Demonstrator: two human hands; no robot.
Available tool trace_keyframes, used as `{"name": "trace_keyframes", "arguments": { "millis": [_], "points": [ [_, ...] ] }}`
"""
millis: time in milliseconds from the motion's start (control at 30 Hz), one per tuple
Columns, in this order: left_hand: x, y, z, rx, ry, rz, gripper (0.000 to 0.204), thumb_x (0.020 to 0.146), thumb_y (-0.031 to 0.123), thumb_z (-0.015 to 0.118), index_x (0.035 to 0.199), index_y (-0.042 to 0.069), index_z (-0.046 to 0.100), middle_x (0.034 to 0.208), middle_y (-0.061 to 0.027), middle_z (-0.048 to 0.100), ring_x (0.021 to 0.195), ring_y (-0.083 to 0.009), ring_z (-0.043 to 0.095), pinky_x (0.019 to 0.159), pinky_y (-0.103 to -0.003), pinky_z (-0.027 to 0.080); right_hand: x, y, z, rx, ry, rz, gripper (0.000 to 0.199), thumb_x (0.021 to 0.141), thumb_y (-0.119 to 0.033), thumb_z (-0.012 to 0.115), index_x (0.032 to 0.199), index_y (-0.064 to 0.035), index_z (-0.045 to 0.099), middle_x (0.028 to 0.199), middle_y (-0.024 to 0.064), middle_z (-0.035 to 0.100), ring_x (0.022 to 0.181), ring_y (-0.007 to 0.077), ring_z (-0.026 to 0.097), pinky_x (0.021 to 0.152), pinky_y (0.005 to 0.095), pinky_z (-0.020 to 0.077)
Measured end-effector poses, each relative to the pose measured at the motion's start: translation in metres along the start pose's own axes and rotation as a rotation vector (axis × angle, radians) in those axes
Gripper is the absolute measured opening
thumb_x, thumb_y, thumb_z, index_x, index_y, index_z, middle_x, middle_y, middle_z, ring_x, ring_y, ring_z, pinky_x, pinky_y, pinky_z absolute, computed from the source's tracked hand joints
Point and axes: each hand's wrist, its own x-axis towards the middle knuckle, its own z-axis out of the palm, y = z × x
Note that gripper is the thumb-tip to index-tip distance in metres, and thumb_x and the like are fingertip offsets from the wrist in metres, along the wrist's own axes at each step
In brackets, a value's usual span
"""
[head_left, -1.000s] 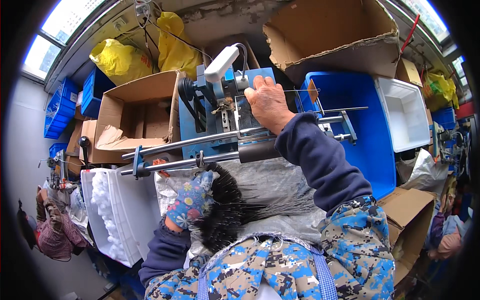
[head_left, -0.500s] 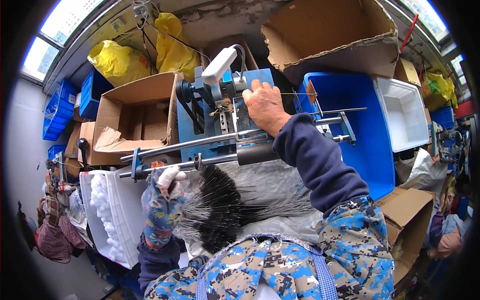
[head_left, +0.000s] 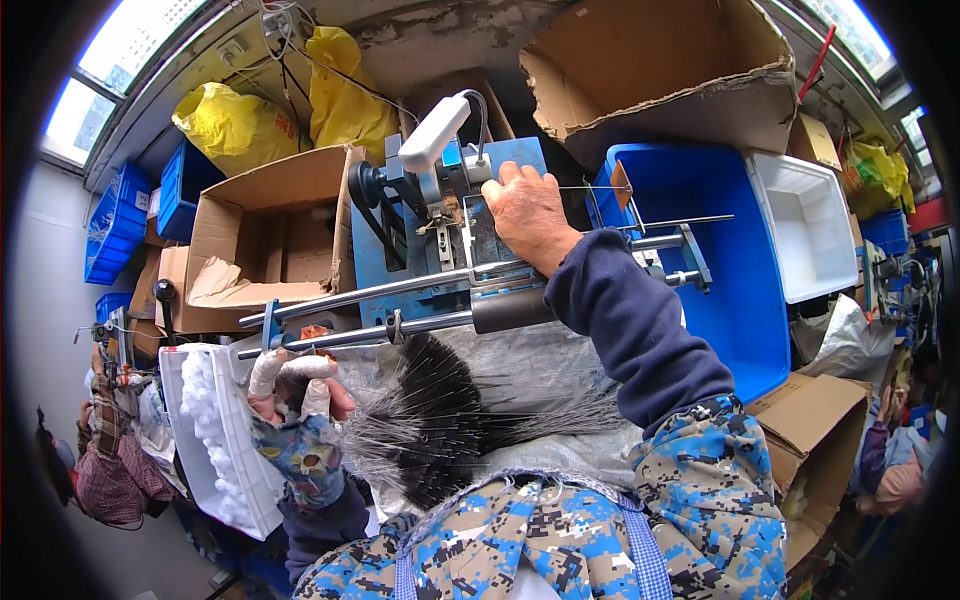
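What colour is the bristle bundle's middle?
The bristle bundle is black in its middle, best seen in the head view.

Workshop: blue machine [head_left: 442,245] with black pulley [head_left: 364,184], plastic tubs [head_left: 690,185], cartons [head_left: 680,122].

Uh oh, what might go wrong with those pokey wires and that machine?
The thin wires poke out beside the left hand, so they might prick it. Spread messily, they could tangle. The bare right hand is at the blue machine, so moving parts might pinch its fingers.
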Motion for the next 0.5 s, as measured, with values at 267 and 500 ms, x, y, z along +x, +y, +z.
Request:
{"name": "trace_keyframes", "arguments": {
  "millis": [267, 500],
  "points": [
    [-0.005, -0.003, 0.011, -0.034, -0.01, -0.074, 0.044, 0.082, -0.002, 0.058, 0.122, 0.007, 0.044, 0.087, -0.0132, 0.063, 0.053, -0.0149, 0.057, 0.041, -0.022, 0.04, -0.001, 0.002, 0.002, 0.054, 0.053, -0.017, 0.012, 0.074, -0.01, 0.052, 0.082, -0.0086, 0.061, 0.088, 0.0102, 0.054, 0.084, 0.0266, 0.054, 0.07, 0.0396, 0.0416],
    [-0.009, -0.005, 0.016, -0.029, -0.021, -0.119, 0.043, 0.082, -0.002, 0.056, 0.123, 0.007, 0.043, 0.087, -0.0134, 0.063, 0.054, -0.0147, 0.057, 0.041, -0.021, 0.04, -0.001, -0.001, 0.0, 0.0, 0.043, 0.015, 0.01, 0.074, -0.01, 0.053, 0.08, -0.0084, 0.061, 0.088, 0.0103, 0.054, 0.084, 0.0268, 0.054, 0.07, 0.04, 0.0416]
  ]
}}
